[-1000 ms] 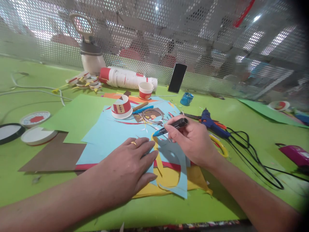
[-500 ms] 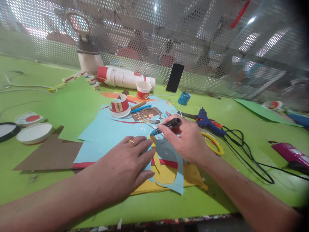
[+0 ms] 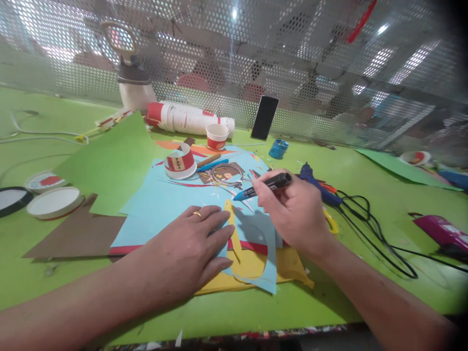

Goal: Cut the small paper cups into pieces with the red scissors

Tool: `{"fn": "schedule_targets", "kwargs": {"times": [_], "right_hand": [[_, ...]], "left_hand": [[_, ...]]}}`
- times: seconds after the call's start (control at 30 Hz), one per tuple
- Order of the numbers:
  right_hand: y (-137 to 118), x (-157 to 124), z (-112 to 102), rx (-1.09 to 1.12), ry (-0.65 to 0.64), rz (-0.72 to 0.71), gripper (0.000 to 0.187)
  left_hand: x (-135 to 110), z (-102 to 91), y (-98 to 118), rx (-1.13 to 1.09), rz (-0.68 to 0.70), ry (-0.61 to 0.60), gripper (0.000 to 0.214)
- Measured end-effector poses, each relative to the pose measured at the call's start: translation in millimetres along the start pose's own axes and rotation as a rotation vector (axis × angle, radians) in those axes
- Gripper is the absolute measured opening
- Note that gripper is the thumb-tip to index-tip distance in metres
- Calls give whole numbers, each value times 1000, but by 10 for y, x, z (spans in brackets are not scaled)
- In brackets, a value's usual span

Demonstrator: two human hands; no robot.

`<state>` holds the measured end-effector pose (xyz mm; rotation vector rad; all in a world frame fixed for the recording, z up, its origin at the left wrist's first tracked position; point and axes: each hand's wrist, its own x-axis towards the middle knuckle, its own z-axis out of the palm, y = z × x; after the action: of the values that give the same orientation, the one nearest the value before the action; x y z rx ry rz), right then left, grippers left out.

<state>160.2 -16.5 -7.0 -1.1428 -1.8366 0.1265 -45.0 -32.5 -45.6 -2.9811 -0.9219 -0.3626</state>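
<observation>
My right hand (image 3: 292, 209) grips a black-and-blue marker pen (image 3: 261, 187), its tip pointing left, just above the upper end of a narrow yellow paper strip (image 3: 235, 241). A small dark dot shows near that end of the strip. My left hand (image 3: 199, 239), a ring on one finger, lies flat with fingers stretched out, their tips at the strip's left edge. Under both hands are light blue paper sheets (image 3: 146, 224), one with a curved cut-out, over yellow paper (image 3: 292, 268).
A cut paper cup (image 3: 179, 163), another cup (image 3: 217, 136) and stacked cups (image 3: 190, 119) stand or lie behind. To the right are a glue gun (image 3: 321, 187) with a black cable and a magenta device (image 3: 440, 231). A phone (image 3: 264, 117) leans against the perforated screen.
My right hand has drawn the marker pen up and to the right, off the end of the yellow strip. A dark dot now shows there. My left hand stays nearly in place.
</observation>
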Motion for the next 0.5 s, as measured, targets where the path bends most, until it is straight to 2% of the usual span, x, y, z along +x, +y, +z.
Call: {"fn": "schedule_targets", "kwargs": {"times": [0.3,0.5], "right_hand": [[102,-18,58,92,-97,136,22],[125,-20,73,103,-90,158,25]], "left_hand": [[-3,11,-12,1,8,31,34],[-5,16,-3,17,3,29,35]]}}
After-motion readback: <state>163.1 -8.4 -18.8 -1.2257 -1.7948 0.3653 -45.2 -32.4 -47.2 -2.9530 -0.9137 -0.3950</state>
